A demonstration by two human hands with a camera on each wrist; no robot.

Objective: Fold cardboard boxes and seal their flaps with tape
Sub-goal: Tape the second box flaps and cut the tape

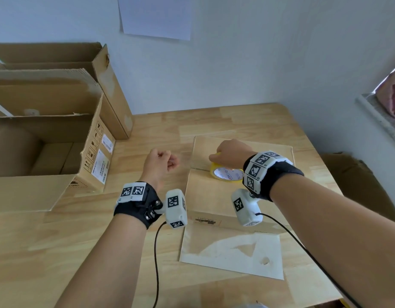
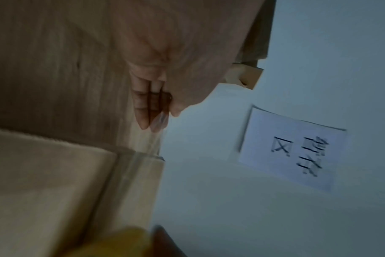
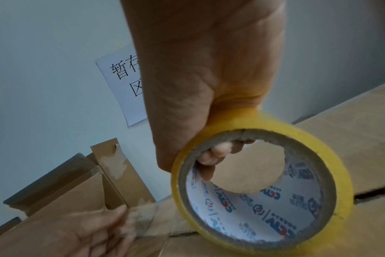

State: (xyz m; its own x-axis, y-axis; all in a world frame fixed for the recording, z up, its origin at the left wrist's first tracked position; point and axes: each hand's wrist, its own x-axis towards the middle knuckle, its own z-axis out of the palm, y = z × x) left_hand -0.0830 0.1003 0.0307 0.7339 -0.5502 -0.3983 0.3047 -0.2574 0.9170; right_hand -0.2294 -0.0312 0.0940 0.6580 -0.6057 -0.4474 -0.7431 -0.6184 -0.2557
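A brown cardboard box (image 1: 209,196) stands on the wooden table (image 1: 80,252), its top flaps folded shut and a flap with white tape residue (image 1: 232,252) lying flat toward me. My right hand (image 1: 232,152) grips a yellow tape roll (image 1: 227,174) upright on the box top, fingers hooked through its core (image 3: 218,156). My left hand (image 1: 162,162) hovers left of the box with its fingers curled, pinching the free end of a clear tape strip (image 2: 152,144) drawn out from the roll (image 3: 262,182). In the right wrist view the left hand (image 3: 94,231) appears low at the left.
A large open cardboard box (image 1: 47,141) fills the table's left side, with flattened cartons (image 1: 112,85) leaning on the wall behind it. A paper sign (image 1: 156,16) hangs on the wall. More cardboard (image 1: 352,181) sits beyond the table's right edge. Black cables trail from both wrist cameras.
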